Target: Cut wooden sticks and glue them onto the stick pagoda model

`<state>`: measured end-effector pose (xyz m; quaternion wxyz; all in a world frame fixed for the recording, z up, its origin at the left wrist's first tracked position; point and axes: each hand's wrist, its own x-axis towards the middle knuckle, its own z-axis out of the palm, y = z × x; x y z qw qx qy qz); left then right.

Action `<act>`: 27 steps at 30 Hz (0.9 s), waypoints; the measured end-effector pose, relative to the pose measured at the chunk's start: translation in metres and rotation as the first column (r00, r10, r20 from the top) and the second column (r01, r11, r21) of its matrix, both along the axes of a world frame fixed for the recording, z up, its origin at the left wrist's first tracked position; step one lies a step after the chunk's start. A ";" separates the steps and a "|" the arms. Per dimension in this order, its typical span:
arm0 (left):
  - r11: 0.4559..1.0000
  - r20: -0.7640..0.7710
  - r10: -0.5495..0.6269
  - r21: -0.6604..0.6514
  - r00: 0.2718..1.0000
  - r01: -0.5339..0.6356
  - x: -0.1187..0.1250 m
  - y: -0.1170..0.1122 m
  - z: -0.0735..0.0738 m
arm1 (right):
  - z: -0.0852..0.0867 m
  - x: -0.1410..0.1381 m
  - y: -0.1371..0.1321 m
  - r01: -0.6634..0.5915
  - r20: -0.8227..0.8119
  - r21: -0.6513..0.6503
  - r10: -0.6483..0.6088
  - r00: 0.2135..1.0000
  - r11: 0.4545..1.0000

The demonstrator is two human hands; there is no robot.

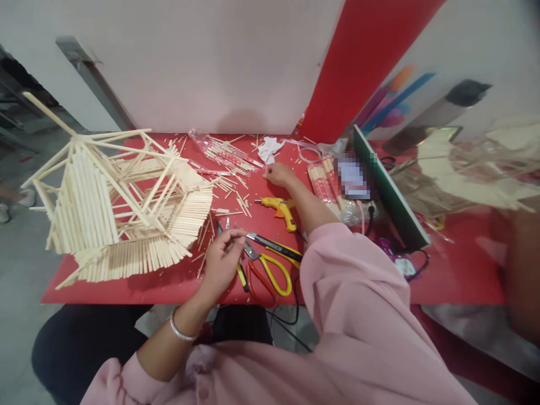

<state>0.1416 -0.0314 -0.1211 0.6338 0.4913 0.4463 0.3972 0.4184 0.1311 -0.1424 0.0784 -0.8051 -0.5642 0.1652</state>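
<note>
My right hand (280, 175) reaches to the back of the red table with its fingertips pinched together. They meet the near end of a clear plastic bag of wooden sticks (228, 153); what they grip is too small to make out. Just behind that hand lies a crumpled white tissue (270, 149). A yellow glue gun (279, 210) rests below it. My left hand (225, 256) hovers over the front of the table, thumb against curled fingers, with anything inside hidden. Beside it are scissors (264, 264) with red and yellow handles and a black utility knife (274, 246).
A model building of wooden sticks (139, 208) fills the table's left side. Loose stick pieces (240, 205) are scattered mid-table. Wrapped stick packs (323, 183) and an upright green board (390, 188) stand right. Another model (455, 174) and a blurred person's arm (523, 270) are farther right.
</note>
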 end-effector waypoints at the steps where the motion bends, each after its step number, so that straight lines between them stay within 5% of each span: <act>1: 1.000 0.003 -0.005 -0.007 1.000 0.005 0.000 0.000 0.000 | 0.002 -0.001 -0.004 -0.014 -0.025 0.009 0.014 1.000 1.000; 8: 0.999 0.085 0.004 -0.045 0.996 -0.001 0.001 -0.002 -0.003 | 0.039 -0.036 -0.095 -0.105 -0.302 0.135 0.142 0.943 0.985; 12: 0.994 0.162 0.002 -0.109 0.987 0.016 0.004 -0.009 0.000 | 0.056 -0.084 -0.167 -0.177 -0.596 0.332 0.352 0.722 0.926; 14: 0.992 0.208 -0.012 -0.124 0.978 0.038 0.003 -0.014 0.001 | 0.056 -0.107 -0.191 -0.159 -0.593 0.419 0.402 0.697 0.894; 17: 0.990 0.246 -0.019 -0.130 0.969 0.053 -0.002 -0.020 0.005 | 0.049 -0.132 -0.212 0.005 -0.635 0.472 0.336 0.696 0.882; 20: 0.989 0.253 -0.017 -0.137 0.967 0.053 -0.012 -0.026 0.011 | 0.039 -0.148 -0.220 0.169 -0.775 0.460 0.301 0.556 0.872; 27: 0.993 0.297 -0.001 -0.111 0.955 0.036 -0.038 -0.040 0.023 | 0.039 -0.172 -0.240 0.267 -0.908 0.352 0.258 0.330 0.897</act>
